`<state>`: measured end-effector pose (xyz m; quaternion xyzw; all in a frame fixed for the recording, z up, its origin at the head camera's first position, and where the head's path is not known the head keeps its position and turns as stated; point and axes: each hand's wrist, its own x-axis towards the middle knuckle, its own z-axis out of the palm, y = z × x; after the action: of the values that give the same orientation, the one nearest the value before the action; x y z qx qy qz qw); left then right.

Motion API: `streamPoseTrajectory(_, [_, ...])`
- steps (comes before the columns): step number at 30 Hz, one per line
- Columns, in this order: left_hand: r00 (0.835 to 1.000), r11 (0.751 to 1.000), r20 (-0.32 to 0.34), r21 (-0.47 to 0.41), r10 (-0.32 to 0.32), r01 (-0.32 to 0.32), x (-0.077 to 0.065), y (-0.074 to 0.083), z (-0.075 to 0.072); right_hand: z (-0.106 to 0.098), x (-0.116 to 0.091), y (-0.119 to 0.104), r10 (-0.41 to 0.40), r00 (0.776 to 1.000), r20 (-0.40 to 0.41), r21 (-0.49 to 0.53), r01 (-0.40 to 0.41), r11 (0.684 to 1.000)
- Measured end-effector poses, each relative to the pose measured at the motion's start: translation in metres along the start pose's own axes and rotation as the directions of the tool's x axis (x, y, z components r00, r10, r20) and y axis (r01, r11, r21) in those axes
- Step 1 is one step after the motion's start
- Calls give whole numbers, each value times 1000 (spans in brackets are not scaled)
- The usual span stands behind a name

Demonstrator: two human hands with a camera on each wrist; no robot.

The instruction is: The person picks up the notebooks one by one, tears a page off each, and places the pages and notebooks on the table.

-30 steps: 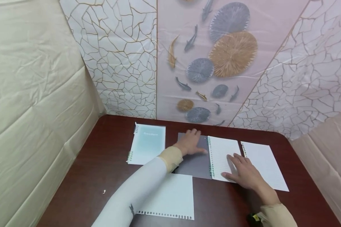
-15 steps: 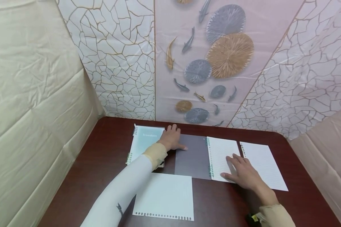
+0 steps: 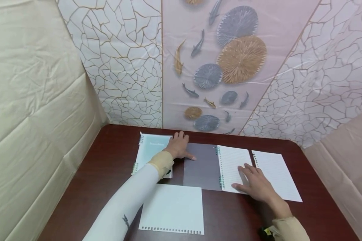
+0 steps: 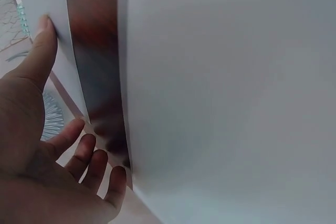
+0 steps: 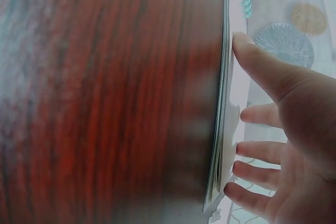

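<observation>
An open spiral notebook lies on the dark wooden table, its grey cover (image 3: 202, 167) folded out left and its lined page (image 3: 230, 157) facing up. My right hand (image 3: 257, 182) rests on that page with fingers spread; the right wrist view shows the fingertips on the page stack (image 5: 226, 108). My left hand (image 3: 178, 145) spans the gap between the grey cover and a light-blue notebook (image 3: 152, 152) marked "freedom". Its thumb lies on the cover's left edge, also in the left wrist view, while its fingers extend toward the table's back. Part of the blue notebook is hidden by the left arm.
A loose sheet (image 3: 172, 209) with punched holes along its near edge lies in front. Another loose lined sheet (image 3: 277, 175) is right of the open notebook. A patterned cloth (image 3: 132, 67) hangs behind the table (image 3: 87, 194), and beige cloth flanks both sides.
My left hand has slid left across the grey cover to the gap beside the blue notebook, mostly in the first half second. The right hand has stayed on the lined page.
</observation>
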<state>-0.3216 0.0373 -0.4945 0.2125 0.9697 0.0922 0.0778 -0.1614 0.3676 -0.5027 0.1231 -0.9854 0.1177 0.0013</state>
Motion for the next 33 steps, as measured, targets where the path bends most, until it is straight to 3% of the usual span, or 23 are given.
streamPoseTrajectory(9, [1000,999,-11,-44,0,-1,-2,5,2,0,0,-3,13,1000,8,11,-13,1000])
streamPoseTrajectory(18, [1000,998,-18,65,7,-6,-15,17,13,1,0,-2,30,999,10,7,-30,1000])
streamPoseTrajectory(26, [998,993,1,96,70,-70,-7,10,14,3,0,-1,35,999,14,11,-36,999])
streamPoseTrajectory(33, [995,993,46,81,86,-89,3,8,8,1,0,-3,38,999,15,7,-38,999])
